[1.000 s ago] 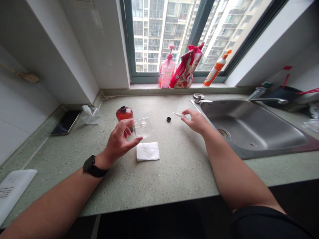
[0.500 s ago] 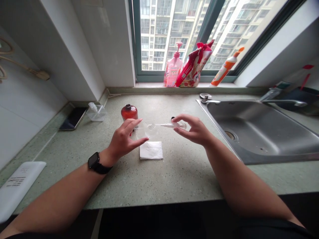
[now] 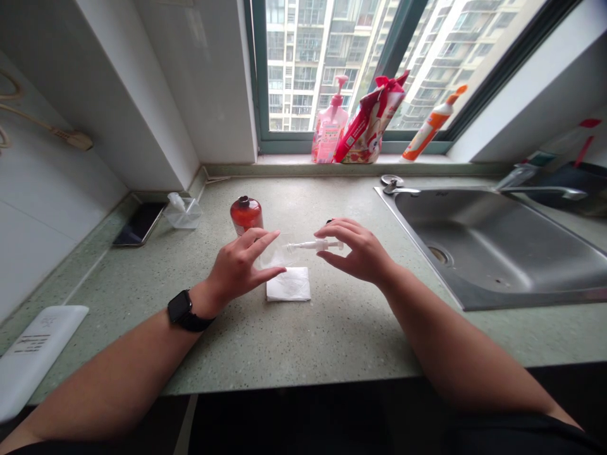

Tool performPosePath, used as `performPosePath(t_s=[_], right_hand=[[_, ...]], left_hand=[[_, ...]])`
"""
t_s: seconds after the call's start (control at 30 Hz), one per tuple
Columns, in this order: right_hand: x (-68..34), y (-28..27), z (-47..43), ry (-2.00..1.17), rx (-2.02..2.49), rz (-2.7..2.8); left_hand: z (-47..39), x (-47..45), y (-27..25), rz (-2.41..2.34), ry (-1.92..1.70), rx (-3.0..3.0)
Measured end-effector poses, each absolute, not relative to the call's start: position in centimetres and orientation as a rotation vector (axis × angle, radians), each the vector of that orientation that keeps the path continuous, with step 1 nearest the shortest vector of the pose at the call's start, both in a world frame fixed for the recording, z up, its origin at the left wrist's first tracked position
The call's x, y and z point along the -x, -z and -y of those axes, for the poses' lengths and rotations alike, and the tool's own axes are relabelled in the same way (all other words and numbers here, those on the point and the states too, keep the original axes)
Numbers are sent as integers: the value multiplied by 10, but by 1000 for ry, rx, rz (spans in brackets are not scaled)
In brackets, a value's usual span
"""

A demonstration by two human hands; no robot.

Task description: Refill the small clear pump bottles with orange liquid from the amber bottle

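Note:
My left hand (image 3: 239, 264) is closed around a clear plastic bottle (image 3: 279, 251), tipped on its side with its mouth to the right. My right hand (image 3: 359, 248) grips a clear pump top (image 3: 327, 244) between thumb and fingers. The pump's thin end reaches left to the bottle's mouth; how far it is inside is hard to tell. Just behind my left hand stands a red-brown bottle (image 3: 245, 213) with an uncapped neck. A folded white tissue (image 3: 288, 285) lies on the counter below the clear bottle. A small black cap (image 3: 329, 221) is mostly hidden behind my right fingers.
To the right is a steel sink (image 3: 493, 253) with a faucet (image 3: 545, 189). A phone (image 3: 139, 223) and a clear pump-topped container (image 3: 184, 212) are at the back left. A white slab-shaped object (image 3: 40, 360) lies front left. Pink pump bottle (image 3: 328, 129), red bag (image 3: 370, 123) and orange bottle (image 3: 431, 129) line the sill.
My right hand has moved left with the pump, bringing its thin end into the clear bottle's mouth. My left hand and the bottle have shifted only slightly.

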State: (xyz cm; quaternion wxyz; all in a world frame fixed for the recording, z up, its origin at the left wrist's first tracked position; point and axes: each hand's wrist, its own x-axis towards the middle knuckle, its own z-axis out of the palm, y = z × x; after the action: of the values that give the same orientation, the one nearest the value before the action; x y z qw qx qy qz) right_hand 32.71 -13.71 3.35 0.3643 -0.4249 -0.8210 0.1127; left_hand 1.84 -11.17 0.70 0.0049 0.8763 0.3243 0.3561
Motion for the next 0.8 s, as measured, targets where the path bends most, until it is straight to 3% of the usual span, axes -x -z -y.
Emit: performPosePath(t_s=[0.53, 0.8], right_hand=[[-303, -10, 144, 212, 862, 2232], [-300, -5, 145, 222, 952, 2180]], left_hand=[[116, -24, -10, -836, -1118, -2981], [118, -25, -12, -805, -1150, -3021]])
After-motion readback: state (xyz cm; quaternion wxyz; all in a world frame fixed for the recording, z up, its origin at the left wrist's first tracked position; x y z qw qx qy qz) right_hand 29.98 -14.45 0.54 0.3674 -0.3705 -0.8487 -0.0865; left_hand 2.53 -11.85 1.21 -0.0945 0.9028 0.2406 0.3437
